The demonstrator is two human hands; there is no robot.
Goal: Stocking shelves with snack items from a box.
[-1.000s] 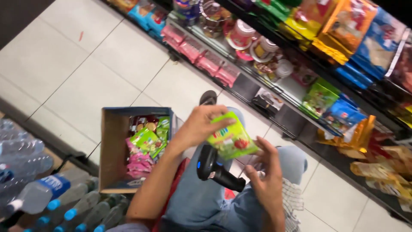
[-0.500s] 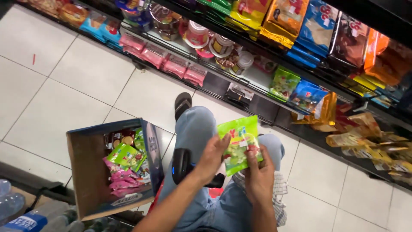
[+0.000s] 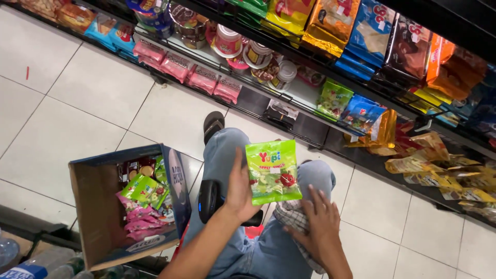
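Note:
My left hand (image 3: 240, 188) holds a green candy packet (image 3: 273, 171) upright above my knees, fingers behind it. My right hand (image 3: 319, 223) has left the packet and rests with fingers spread on a checked cloth (image 3: 293, 220) lying on my right thigh. A black handheld scanner with a blue light (image 3: 208, 200) lies on my left thigh, just under the left wrist. I sit in blue jeans facing the shelves.
An open cardboard box (image 3: 98, 206) with green and pink candy packets (image 3: 144, 199) stands on the tiled floor at my left. Low store shelves (image 3: 289, 108) with snack bags, pink packs and jars run across the top. Water bottles (image 3: 31, 266) lie at bottom left.
My right hand let go of the green packet and dropped onto the checked cloth. My left hand now holds the packet alone, turned face up. The view shifted slightly.

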